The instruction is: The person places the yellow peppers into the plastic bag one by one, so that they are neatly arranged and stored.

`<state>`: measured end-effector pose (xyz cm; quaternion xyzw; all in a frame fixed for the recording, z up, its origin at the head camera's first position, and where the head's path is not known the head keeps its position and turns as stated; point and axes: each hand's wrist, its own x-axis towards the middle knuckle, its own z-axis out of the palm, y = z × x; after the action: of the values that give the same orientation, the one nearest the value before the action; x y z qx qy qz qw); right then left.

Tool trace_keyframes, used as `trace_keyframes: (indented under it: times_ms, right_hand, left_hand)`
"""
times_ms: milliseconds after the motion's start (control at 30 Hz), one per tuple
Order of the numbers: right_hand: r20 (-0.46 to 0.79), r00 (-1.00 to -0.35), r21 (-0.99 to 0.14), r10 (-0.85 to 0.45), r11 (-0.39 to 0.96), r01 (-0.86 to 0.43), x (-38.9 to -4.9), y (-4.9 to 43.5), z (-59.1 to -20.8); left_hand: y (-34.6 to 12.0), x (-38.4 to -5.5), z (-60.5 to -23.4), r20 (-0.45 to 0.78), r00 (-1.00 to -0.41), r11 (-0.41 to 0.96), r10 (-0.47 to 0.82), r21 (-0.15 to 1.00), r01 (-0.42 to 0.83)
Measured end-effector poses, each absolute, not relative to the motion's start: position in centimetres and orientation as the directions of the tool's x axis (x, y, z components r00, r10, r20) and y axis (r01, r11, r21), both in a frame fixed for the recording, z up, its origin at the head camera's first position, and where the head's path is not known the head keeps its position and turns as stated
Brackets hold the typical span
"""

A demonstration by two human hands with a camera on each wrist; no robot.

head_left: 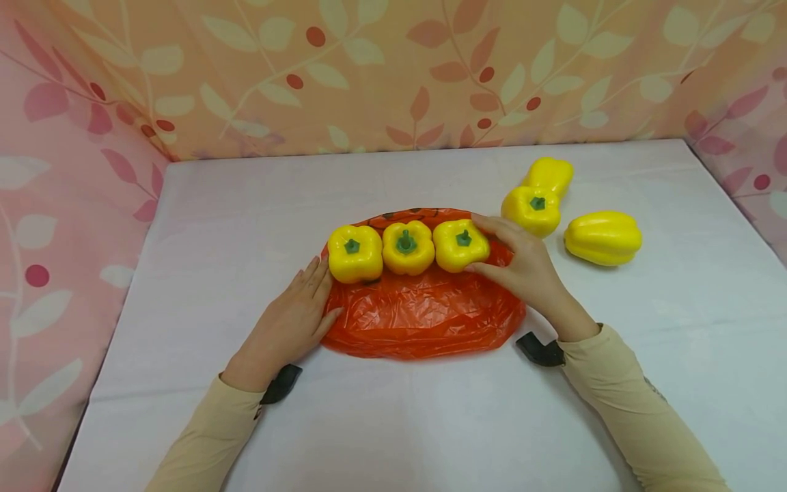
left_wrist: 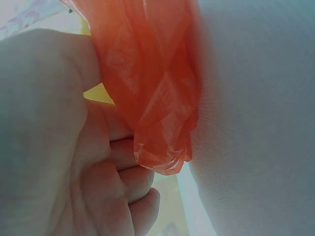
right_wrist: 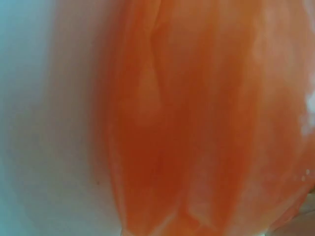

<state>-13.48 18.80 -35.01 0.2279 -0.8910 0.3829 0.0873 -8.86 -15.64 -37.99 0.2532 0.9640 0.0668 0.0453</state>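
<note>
Three yellow bell peppers with green stems stand in a row on a red plastic bag [head_left: 424, 314]. At the right end, my right hand [head_left: 522, 263] holds one yellow bell pepper [head_left: 458, 253] between thumb and fingers. My left hand [head_left: 292, 318] lies along the bag's left edge, fingers extended beside the left bell pepper [head_left: 355, 256]; the middle bell pepper [head_left: 408, 256] touches neither hand. In the left wrist view, crumpled bag plastic [left_wrist: 152, 88] hangs by the palm and fingers [left_wrist: 133, 182]. The bag [right_wrist: 182, 123] fills much of the right wrist view, which hides the right fingers.
Beyond my right hand, a yellow bell pepper [head_left: 531, 210] sits against another bell pepper [head_left: 550, 175]. A further bell pepper [head_left: 604, 238] lies on its side to their right. Leaf-patterned curtains [head_left: 369, 75] border the white-covered table [head_left: 676, 328].
</note>
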Motion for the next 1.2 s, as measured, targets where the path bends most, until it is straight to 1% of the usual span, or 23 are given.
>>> trace_keyframes:
  times_ms: [233, 600, 767, 900, 1067, 1200]
  right_hand:
    - [0.344, -0.876, -0.636, -0.337, 0.603, -0.482, -13.4, 18.9, -34.9]
    - [0.293, -0.885, -0.634, -0.361, 0.620, -0.463, -13.4, 19.3, -34.4]
    - [0.289, -0.889, -0.641, -0.356, 0.617, -0.456, -13.4, 19.6, -34.2]
    - [0.281, -0.898, -0.671, -0.340, 0.600, -0.437, -13.3, 19.8, -34.0]
    - [0.251, -0.923, -0.703, -0.292, 0.600, -0.382, -13.1, 20.3, -33.5]
    - [0.285, -0.924, -0.713, -0.254, 0.588, -0.382, -13.0, 20.7, -33.2]
  left_hand:
    - [-15.6, -8.9, -38.0, -0.064, -0.870, 0.866, 0.489, 0.153, 0.476]
    - [-15.6, -8.9, -37.9, -0.065, -0.869, 0.866, 0.491, 0.149, 0.478]
    - [-15.6, -8.9, -37.9, -0.065, -0.870, 0.867, 0.489, 0.148, 0.476]
    - [-15.6, -8.9, -38.0, -0.062, -0.869, 0.865, 0.491, 0.150, 0.479]
    - [-15.6, -8.9, -38.0, -0.061, -0.867, 0.863, 0.495, 0.152, 0.482]
    - [-15.6, -8.9, -38.0, -0.061, -0.869, 0.865, 0.490, 0.153, 0.477]
